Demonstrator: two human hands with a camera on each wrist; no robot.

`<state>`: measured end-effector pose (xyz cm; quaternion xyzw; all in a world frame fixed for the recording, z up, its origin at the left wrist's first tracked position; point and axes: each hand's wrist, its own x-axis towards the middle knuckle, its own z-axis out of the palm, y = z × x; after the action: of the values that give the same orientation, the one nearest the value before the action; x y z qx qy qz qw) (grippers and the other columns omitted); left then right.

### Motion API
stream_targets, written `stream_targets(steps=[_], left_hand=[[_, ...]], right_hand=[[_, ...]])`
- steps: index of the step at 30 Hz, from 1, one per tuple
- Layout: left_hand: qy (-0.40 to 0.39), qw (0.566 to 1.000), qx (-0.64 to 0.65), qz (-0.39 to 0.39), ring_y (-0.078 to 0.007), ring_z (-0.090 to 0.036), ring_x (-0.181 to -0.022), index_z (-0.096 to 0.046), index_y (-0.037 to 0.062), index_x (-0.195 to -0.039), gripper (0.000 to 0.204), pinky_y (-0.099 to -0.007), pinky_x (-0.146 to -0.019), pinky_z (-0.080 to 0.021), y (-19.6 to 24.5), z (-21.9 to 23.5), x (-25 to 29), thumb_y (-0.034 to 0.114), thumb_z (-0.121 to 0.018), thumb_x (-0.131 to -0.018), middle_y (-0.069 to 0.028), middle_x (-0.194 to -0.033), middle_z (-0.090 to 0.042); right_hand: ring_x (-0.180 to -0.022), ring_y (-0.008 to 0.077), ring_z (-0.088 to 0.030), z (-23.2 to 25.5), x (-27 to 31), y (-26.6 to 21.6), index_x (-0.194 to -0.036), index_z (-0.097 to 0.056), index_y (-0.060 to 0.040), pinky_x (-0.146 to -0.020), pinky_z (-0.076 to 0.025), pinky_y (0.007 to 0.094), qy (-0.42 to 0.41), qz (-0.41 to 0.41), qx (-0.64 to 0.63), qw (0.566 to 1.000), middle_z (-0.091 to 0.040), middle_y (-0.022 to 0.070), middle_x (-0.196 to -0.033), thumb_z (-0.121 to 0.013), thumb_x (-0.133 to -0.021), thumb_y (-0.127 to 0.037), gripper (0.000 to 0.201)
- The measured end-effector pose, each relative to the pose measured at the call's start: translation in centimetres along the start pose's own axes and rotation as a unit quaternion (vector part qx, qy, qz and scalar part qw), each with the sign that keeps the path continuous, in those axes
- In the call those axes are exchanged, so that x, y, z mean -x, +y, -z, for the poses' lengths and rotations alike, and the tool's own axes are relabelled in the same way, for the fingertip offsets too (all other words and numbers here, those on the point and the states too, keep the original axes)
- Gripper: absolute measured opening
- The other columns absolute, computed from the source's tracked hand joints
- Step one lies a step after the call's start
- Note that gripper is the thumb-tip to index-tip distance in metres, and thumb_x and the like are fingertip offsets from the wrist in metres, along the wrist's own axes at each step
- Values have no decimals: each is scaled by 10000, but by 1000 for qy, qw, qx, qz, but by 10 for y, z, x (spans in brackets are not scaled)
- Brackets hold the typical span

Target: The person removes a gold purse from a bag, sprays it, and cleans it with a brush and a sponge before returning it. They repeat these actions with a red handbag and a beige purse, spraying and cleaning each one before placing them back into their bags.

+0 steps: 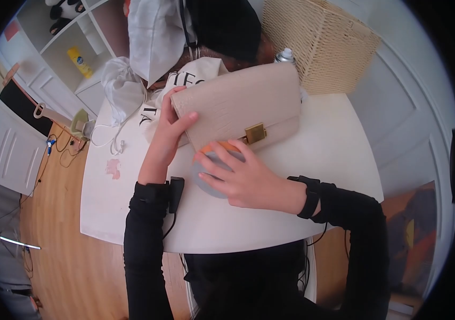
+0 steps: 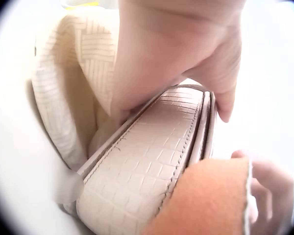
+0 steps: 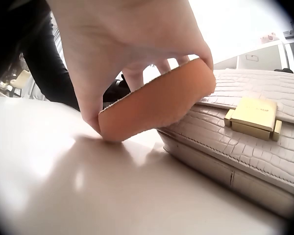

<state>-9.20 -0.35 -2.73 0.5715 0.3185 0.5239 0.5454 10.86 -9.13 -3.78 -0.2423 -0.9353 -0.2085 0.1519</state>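
Observation:
A beige crocodile-textured handbag (image 1: 243, 101) with a gold clasp (image 1: 256, 133) rests tilted over the white table. The left hand (image 1: 171, 136) grips its left end, thumb on the front flap; in the left wrist view that hand (image 2: 181, 49) straddles the bag's narrow side (image 2: 142, 152). The right hand (image 1: 246, 178) holds a round sponge pad, grey on top (image 1: 206, 184), by its edges. In the right wrist view the pad's orange side (image 3: 157, 100) faces the camera beneath the hand (image 3: 132, 39), beside the bag's lower edge (image 3: 225, 152).
Behind the bag lie a printed cloth bag (image 1: 201, 69), a white pouch (image 1: 121, 88) with a cord, and a spray can (image 1: 286, 55). A wicker basket (image 1: 318, 45) stands at the back right. The white table (image 1: 270, 218) has a pinkish mark (image 1: 113, 168) at left.

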Motion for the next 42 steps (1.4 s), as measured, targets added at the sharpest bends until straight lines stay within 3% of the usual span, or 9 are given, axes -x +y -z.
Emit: stream_targets(steps=[9,13,18,21,27,30,36,39,42], left_hand=[[27,999,22,42,-220,-454,-1254,-348,102,-1414,748,-354,-1060,-361,1,-1,-3,170,-765,-797,-87,-1297,-492],[8,1000,-8,17,-217,-463,-1244,-343,91,-1414,786,-357,-1051,-375,-5,5,-4,166,-788,-770,-87,-1298,-491],[8,1000,-1,26,-204,-467,-1228,-344,100,-1394,835,-359,-1038,-389,-2,2,-2,165,-823,-714,-67,-1276,-487],[-66,997,-37,-10,-190,-466,-1207,-349,109,-1359,851,-350,-1030,-391,-2,8,-1,156,-841,-667,-54,-1244,-481],[-92,992,-82,-18,-186,-452,-1188,-353,124,-1340,901,-337,-1030,-372,0,8,3,134,-854,-591,-31,-1218,-463],[-128,989,-74,-14,-191,-450,-1190,-350,123,-1346,961,-339,-1033,-366,2,10,5,116,-869,-537,-22,-1208,-459],[-118,992,25,46,-229,-499,-1180,-374,127,-1333,1004,-350,-1040,-377,-3,29,11,26,-831,-444,-65,-1212,-520],[-180,979,70,60,-263,-523,-1191,-384,129,-1326,1002,-366,-1033,-401,-2,25,7,-7,-784,-417,-111,-1240,-558],[-224,969,109,-9,-298,-538,-1206,-396,120,-1315,997,-388,-1028,-423,-21,29,3,-24,-748,-394,-151,-1265,-571]], right_hand=[[-1261,352,-422,37,53,34,-1142,-677,-132,-1015,-373,507,-198,-152,-277,928,-466,134,-1383,-816,-598,-349,601],[-1218,306,-485,61,93,92,-1201,-659,-130,-987,-428,426,37,-284,-298,911,-489,132,-1363,-824,-590,-281,650],[-1250,220,-480,33,97,155,-1353,-545,-110,-1014,-423,355,218,-450,-447,742,-503,94,-1355,-688,-836,-302,570],[-1216,189,-514,12,84,159,-1409,-458,-58,-1009,-429,329,279,-486,-649,515,-523,89,-1340,-570,-944,-387,580],[-1124,173,-583,-7,136,148,-1390,-439,9,-992,-454,308,134,-527,-707,452,-589,98,-1265,-539,-961,-428,621],[-1128,179,-587,15,148,144,-1372,-464,9,-978,-466,312,70,-538,-691,478,-587,117,-1271,-534,-962,-417,595],[-1113,226,-606,66,176,112,-1395,-438,38,-942,-485,319,91,-487,-704,509,-582,165,-1287,-577,-897,-432,698],[-1108,274,-605,90,197,84,-1404,-416,60,-902,-502,325,159,-399,-822,373,-569,199,-1294,-612,-786,-511,864],[-1146,292,-563,86,165,69,-1395,-425,62,-914,-469,341,156,-393,-795,435,-530,209,-1307,-636,-698,-525,936]])
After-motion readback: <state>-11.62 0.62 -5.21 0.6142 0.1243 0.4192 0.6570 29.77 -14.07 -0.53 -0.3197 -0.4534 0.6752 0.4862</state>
